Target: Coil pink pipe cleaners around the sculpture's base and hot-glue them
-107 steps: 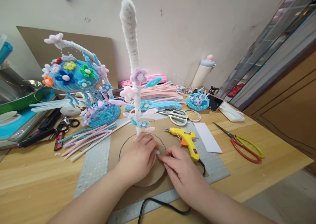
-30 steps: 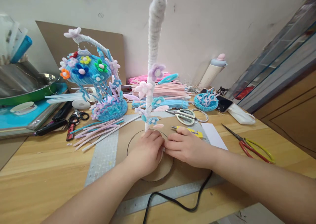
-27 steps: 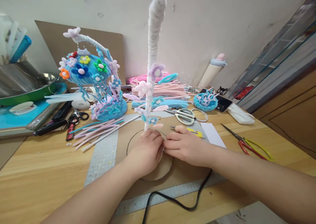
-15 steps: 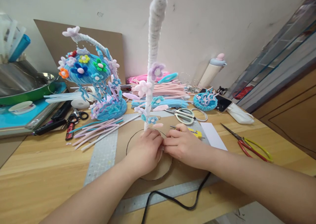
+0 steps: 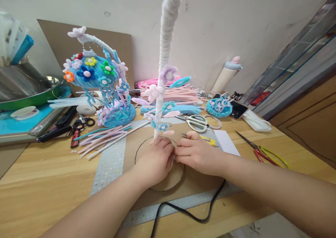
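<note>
A tall white wrapped stem (image 5: 165,42) with purple, pink and blue fuzzy flowers rises from brown cardboard (image 5: 202,182) marked with a drawn circle. At the foot of the stem, my left hand (image 5: 157,159) has its fingers closed round something hidden, perhaps the stem's base. Close against it on the right, my right hand (image 5: 196,154) pinches with its fingertips. What lies between the fingertips is too small to make out. A yellow tool (image 5: 208,140) lies just behind my right hand.
A blue flowered pipe-cleaner model (image 5: 94,71) stands at the left. Behind are pink pipe cleaners (image 5: 178,92) and pale-handled scissors (image 5: 196,123). Pliers (image 5: 262,152) lie at the right. A black cable (image 5: 183,213) crosses the front. A bottle (image 5: 227,75) leans by the wall.
The view has shifted slightly, and the stem's top now stands a little higher and further right in the picture. Both hands keep their hold at its base.
</note>
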`<state>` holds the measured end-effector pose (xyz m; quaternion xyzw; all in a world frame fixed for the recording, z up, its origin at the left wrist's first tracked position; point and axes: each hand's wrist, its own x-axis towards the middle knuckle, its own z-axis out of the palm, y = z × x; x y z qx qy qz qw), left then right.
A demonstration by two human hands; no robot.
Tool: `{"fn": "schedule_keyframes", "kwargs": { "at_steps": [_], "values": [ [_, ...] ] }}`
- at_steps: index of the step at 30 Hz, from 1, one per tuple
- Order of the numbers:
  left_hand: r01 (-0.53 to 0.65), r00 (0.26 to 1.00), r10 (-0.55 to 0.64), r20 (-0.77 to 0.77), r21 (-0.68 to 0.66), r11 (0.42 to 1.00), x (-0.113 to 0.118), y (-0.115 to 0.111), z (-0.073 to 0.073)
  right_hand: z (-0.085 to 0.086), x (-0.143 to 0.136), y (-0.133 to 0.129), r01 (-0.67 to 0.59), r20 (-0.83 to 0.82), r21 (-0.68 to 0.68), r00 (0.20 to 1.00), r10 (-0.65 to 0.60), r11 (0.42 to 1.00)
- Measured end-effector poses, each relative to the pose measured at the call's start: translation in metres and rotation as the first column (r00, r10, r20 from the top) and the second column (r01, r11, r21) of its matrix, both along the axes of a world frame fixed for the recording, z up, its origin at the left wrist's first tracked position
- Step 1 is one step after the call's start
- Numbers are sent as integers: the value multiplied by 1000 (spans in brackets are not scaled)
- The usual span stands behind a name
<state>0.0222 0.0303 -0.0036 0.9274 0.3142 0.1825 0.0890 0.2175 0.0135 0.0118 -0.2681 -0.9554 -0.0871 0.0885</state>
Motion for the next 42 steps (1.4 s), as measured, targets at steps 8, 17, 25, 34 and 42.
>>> {"fn": "schedule_keyframes", "kwargs": {
  "at_steps": [8, 17, 25, 34, 42],
  "values": [
    [-10, 1000, 10, -7, 6, 1000, 0, -1, 1, -7, -6, -6, 106, -131, 12, 986, -104, 994],
    [-14, 1000, 14, 7, 12, 1000, 0, -1, 2, -11, -18, -21, 290, -239, -34, 927, -290, 956],
    [-8, 1000, 7, 8, 10, 1000, 0, -1, 1, -16, -29, -30, 445, -291, -66, 848, -444, 893],
    [-1, 1000, 1, 16, 3, 1000, 0, -1, 2, -18, -38, -37, 539, -322, -66, 785, -529, 840],
    [3, 1000, -3, 2, -10, 1000, 0, 0, 2, -25, -38, -38, 560, -361, -114, 746, -560, 820]
  ]
}}
